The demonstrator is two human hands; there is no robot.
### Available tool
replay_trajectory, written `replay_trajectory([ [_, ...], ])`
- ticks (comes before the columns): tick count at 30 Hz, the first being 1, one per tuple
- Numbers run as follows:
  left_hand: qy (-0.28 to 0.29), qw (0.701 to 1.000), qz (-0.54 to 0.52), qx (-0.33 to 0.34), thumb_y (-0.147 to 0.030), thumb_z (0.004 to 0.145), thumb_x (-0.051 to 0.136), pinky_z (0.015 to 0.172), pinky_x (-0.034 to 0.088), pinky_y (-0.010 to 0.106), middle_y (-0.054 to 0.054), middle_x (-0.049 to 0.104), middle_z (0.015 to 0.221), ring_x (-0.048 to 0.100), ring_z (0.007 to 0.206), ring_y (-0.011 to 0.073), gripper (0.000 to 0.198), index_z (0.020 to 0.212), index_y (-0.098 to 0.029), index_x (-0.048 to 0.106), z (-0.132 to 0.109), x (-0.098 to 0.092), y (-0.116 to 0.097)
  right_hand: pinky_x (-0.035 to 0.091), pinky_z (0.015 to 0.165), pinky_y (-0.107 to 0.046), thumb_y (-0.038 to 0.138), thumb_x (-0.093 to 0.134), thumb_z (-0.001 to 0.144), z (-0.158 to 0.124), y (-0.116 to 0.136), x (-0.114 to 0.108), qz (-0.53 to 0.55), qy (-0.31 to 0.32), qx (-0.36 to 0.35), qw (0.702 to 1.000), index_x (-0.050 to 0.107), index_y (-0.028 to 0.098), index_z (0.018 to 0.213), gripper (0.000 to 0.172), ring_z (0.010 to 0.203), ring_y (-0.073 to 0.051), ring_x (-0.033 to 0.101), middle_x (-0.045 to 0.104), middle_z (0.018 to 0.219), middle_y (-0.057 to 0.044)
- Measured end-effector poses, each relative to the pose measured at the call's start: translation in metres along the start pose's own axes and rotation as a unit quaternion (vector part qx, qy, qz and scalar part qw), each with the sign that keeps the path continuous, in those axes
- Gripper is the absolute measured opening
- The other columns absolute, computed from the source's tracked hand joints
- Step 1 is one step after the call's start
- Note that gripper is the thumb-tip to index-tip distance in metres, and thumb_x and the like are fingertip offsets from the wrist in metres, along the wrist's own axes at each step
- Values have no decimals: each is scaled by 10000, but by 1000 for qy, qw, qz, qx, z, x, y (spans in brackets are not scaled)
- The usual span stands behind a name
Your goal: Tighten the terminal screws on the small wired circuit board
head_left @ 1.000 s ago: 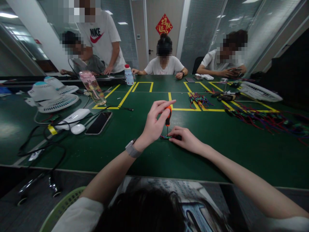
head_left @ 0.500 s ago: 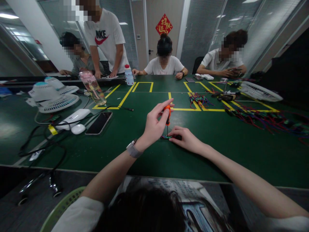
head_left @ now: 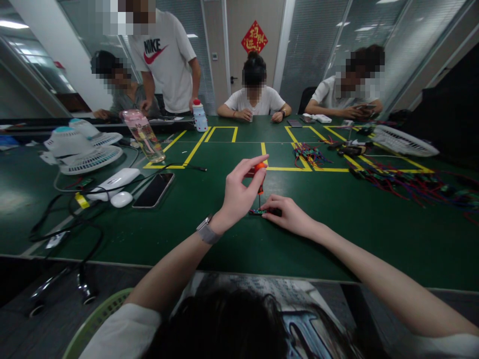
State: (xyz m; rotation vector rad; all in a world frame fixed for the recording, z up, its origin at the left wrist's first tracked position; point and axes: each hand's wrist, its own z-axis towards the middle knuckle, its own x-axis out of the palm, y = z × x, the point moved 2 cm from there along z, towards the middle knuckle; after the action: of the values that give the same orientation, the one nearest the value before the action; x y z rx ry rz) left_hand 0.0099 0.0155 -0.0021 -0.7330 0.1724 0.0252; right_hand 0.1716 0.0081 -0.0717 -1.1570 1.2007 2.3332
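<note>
My left hand (head_left: 241, 187) is closed round the orange and black handle of a screwdriver (head_left: 261, 185), its thumb and fingers near the top. The screwdriver stands upright, and its thin shaft reaches down to a small green circuit board (head_left: 257, 212) lying on the table. From the other side, my right hand (head_left: 287, 213) pinches the board's right end with thumb and fingertips. A dark piece (head_left: 276, 212) shows under the right fingers; its kind I cannot make out. Exactly where the tip meets the board is too small to tell.
A phone (head_left: 154, 190), white mouse (head_left: 121, 199) and black cables lie left, near white fans (head_left: 88, 154) and a pink-lidded bottle (head_left: 144, 134). Wired circuit boards (head_left: 411, 184) are heaped right, with a smaller bunch (head_left: 309, 154) ahead. Several people are across the green table (head_left: 224, 254).
My left fingers have shifted slightly round the screwdriver handle, which looks turned. My right hand and the board stay put. Across the table, the standing person has straightened and a seated person's hand has moved inward.
</note>
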Motion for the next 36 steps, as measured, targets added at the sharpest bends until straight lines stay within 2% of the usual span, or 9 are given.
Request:
replay_trajectory([
  [3, -5, 999, 37, 15, -275, 891, 602, 761, 528, 241, 44, 609, 1012, 613, 861, 127, 219, 1091, -231, 680, 0, 0, -2, 502, 697, -299, 160, 648, 837, 0, 0, 0, -2, 3, 1, 1000, 722, 145, 929, 119, 745, -174, 613, 636, 859, -65],
  [8, 8, 1000, 8, 16, -237, 965, 464, 819, 515, 245, 57, 628, 1083, 613, 977, 136, 277, 1184, -230, 634, 0, 0, -3, 507, 708, -302, 160, 641, 843, 0, 0, 0, 1, 5, 2, 1000, 719, 146, 941, 126, 759, -175, 617, 636, 877, -67],
  [11, -16, 1000, 24, 13, -256, 905, 585, 764, 521, 234, 41, 607, 998, 609, 864, 123, 223, 1108, -227, 673, 0, -1, -2, 506, 698, -303, 164, 643, 842, -1, -1, 0, -2, 2, -1, 1000, 720, 148, 939, 125, 750, -173, 614, 637, 867, -65],
  [13, -20, 999, 39, 7, -284, 891, 607, 781, 523, 244, 47, 584, 1022, 604, 876, 129, 212, 1079, -230, 688, 0, -1, -1, 504, 690, -304, 170, 644, 842, 0, 0, 0, -4, 1, -2, 1000, 721, 154, 937, 124, 742, -172, 611, 639, 863, -64],
  [18, 28, 999, -28, -17, -268, 975, 435, 851, 531, 277, 78, 623, 1196, 642, 1000, 155, 321, 1255, -228, 587, 0, 1, 1, 504, 685, -301, 173, 637, 845, 0, 1, 0, -2, 1, -3, 1000, 720, 149, 934, 124, 744, -172, 612, 638, 871, -69],
  [20, 31, 999, -36, -16, -261, 956, 480, 805, 544, 267, 71, 660, 1133, 657, 936, 149, 310, 1243, -222, 591, 0, 1, 0, 505, 688, -303, 179, 634, 848, 0, 1, -1, -2, 2, -4, 1000, 720, 153, 936, 126, 746, -174, 613, 639, 870, -68],
  [24, -8, 998, 49, 35, -269, 861, 646, 768, 525, 251, 46, 630, 975, 615, 875, 139, 200, 1047, -211, 692, 0, 0, -4, 506, 687, -305, 182, 638, 845, 0, 0, 0, 2, 1, -3, 1000, 720, 159, 937, 125, 736, -171, 608, 637, 864, -64],
  [30, 29, 999, -5, 11, -243, 972, 436, 824, 515, 266, 76, 623, 1183, 632, 993, 149, 312, 1238, -227, 599, 0, 0, -2, 499, 679, -295, 173, 639, 843, 0, 0, 0, -4, 2, 0, 1000, 719, 149, 936, 125, 735, -168, 610, 635, 864, -64],
  [36, -5, 998, 56, 25, -259, 913, 567, 843, 494, 275, 41, 664, 1007, 619, 903, 139, 217, 1100, -223, 672, 1, -1, -2, 500, 680, -298, 186, 637, 846, 0, 1, -1, -8, 3, 2, 1000, 722, 159, 933, 124, 730, -168, 606, 632, 850, -60],
])
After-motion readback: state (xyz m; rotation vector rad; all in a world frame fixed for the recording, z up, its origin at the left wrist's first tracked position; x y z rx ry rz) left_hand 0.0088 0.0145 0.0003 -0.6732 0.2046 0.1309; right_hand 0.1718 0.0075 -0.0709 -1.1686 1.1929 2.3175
